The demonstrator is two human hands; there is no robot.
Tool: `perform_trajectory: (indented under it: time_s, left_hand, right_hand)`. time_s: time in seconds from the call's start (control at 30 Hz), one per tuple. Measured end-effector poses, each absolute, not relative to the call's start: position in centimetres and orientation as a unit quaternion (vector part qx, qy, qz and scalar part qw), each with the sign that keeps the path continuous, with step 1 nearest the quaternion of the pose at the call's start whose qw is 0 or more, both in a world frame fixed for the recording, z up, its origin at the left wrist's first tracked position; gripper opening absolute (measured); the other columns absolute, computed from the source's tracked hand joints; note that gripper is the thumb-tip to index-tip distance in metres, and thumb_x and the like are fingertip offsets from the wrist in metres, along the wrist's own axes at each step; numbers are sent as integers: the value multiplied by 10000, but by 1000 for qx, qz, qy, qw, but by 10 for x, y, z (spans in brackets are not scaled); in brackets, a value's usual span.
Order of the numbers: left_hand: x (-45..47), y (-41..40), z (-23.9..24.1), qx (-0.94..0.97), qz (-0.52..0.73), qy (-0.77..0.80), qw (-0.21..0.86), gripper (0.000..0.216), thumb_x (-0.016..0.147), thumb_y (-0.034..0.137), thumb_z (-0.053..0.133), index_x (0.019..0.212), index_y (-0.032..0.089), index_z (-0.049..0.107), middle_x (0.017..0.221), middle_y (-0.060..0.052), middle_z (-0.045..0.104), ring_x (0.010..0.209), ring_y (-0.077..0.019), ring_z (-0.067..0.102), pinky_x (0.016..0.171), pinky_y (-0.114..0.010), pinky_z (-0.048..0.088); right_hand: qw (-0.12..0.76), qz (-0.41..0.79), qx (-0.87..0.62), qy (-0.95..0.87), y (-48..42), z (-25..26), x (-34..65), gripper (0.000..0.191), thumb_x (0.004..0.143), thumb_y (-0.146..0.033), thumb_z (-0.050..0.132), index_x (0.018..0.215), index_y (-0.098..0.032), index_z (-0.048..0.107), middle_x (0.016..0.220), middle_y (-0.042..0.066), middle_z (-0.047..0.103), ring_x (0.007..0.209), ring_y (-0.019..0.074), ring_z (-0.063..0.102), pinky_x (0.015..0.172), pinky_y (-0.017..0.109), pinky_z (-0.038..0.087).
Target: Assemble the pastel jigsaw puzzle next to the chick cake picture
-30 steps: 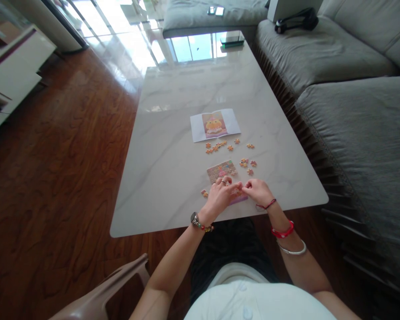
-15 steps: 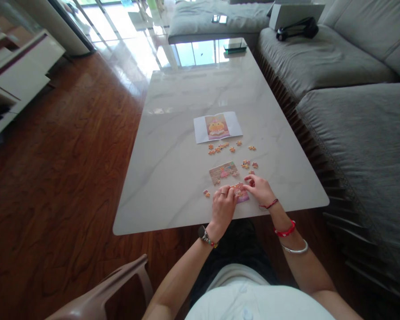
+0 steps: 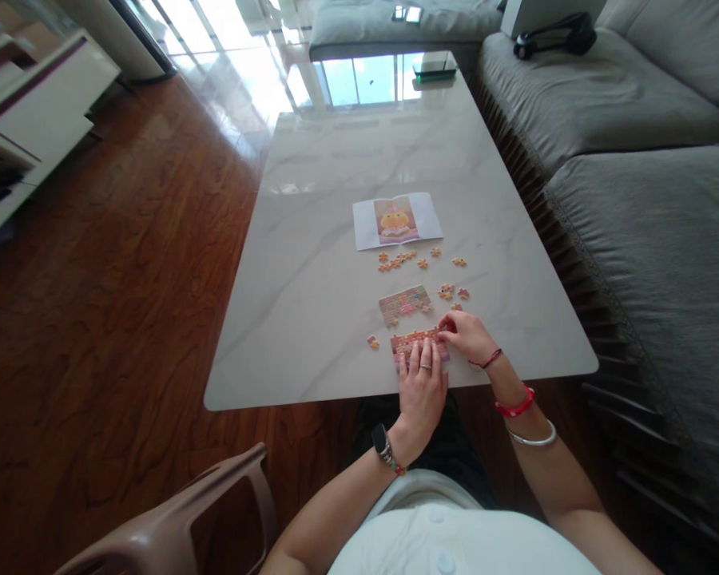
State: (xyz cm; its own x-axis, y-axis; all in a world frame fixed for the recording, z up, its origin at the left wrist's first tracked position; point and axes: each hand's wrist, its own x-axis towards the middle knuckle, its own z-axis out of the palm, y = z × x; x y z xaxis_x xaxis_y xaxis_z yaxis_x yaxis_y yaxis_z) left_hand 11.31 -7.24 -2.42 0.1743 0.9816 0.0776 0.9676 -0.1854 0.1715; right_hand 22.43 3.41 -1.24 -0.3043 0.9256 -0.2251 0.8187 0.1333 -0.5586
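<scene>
My left hand [image 3: 423,383] lies flat with its fingers stretched out on the near edge of a joined puzzle section [image 3: 412,342] by the table's front edge. My right hand [image 3: 468,335] is curled at that section's right end, its fingertips pinched on the corner; whether a piece is in them I cannot make out. A second joined puzzle block [image 3: 404,303] lies just beyond. Loose pieces [image 3: 401,260] are scattered between it and the reference picture [image 3: 396,221] of a yellow chick. One stray piece [image 3: 372,342] lies left of the near section.
The white marble table [image 3: 311,263] runs away from me, with a dark box [image 3: 434,67] at its far end. A grey sofa [image 3: 635,160] lines the right side. A plastic chair back [image 3: 173,527] is at my lower left, over a wooden floor [image 3: 96,303].
My left hand drew back toward me and flattened on the near puzzle section, uncovering most of it. My right hand stayed at the section's right end. The camera shifted slightly.
</scene>
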Motion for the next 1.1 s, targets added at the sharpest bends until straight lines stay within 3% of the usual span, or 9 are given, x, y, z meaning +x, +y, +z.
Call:
perform_trajectory:
  time_s: [1.1]
  left_hand:
    - [117, -67, -29, 757, 94, 646, 33, 457, 798, 251, 353, 1247, 169, 335, 1322, -79, 331, 1189, -226, 307, 934, -425, 295]
  right_hand:
    - [89, 301, -615, -723, 29, -13, 222, 113, 674, -194, 545, 763, -151, 599, 704, 12, 609, 627, 98, 519, 596, 191, 372]
